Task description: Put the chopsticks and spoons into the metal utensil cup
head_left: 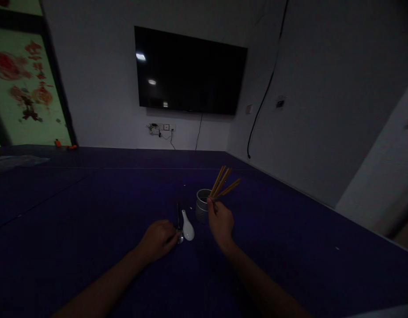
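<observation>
Dim room, dark blue surface [91,203] running back to a grey wall [101,88]. Left to right:

- Far left: lit glass panel [25,84] with red decorations; small orange objects [58,143] at the surface's far edge below it, too small to identify.
- Left hand [159,239]: low at the surface, near-edge side, fingers curled, tips at the metal spoon [180,239]. Contact likely hidden; can't tell if it's gripped. Spoon's thin dark handle points to the far edge.
- White soup spoon [188,231]: flat on the surface, just right of the metal one, handle also toward the far edge.
- Back wall, above the far edge: sockets [164,127], flat-screen TV [190,70].
- Grey perforated utensil holder [201,211]: upright, right of the white spoon.
- Right hand [221,221]: at the holder's right side, thumb and fingers pinching chopsticks [221,182]. They fan up and right; lower ends hidden.
- Right wall: black cable [268,88] hanging to the surface's right edge.
</observation>
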`<move>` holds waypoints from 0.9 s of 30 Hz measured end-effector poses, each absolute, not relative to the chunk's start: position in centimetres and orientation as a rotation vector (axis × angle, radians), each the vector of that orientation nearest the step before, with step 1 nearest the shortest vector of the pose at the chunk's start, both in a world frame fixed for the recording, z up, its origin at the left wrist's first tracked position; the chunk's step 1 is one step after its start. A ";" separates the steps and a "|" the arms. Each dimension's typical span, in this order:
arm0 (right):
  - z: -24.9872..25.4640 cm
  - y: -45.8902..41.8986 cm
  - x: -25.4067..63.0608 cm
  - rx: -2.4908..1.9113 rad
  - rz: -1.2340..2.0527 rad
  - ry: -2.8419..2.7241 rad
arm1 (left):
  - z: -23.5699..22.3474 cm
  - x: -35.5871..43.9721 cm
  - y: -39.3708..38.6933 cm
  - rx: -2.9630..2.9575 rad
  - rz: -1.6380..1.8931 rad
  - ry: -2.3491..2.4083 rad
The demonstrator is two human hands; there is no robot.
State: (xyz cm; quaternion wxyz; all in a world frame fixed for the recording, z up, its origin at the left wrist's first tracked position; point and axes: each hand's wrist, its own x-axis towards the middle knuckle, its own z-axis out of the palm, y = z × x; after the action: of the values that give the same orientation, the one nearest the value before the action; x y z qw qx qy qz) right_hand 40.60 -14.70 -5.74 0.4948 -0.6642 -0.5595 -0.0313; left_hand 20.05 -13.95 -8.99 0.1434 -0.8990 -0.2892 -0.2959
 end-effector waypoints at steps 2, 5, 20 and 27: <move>-5.7 -14.7 40.6 -1.613 -0.065 -1.355 | -9.0 20.0 -13.9 -2.606 -0.861 -0.829; -5.6 -14.8 40.6 -1.616 -0.049 -1.349 | -9.1 20.1 -13.9 -2.617 -0.858 -0.836; -5.6 -14.8 40.3 -1.527 0.037 -1.308 | -9.1 20.1 -13.8 -2.642 -0.806 -0.836; -5.5 -15.4 39.6 -1.330 -0.052 -1.256 | -9.2 20.0 -13.8 -2.650 -0.809 -0.834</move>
State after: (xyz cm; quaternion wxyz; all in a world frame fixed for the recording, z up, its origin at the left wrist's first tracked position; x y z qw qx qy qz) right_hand 39.63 -15.43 -5.54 0.6097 -0.5760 -0.5440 -0.0224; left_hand 20.04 -13.83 -9.21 0.1237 -0.9088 -0.2859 -0.2775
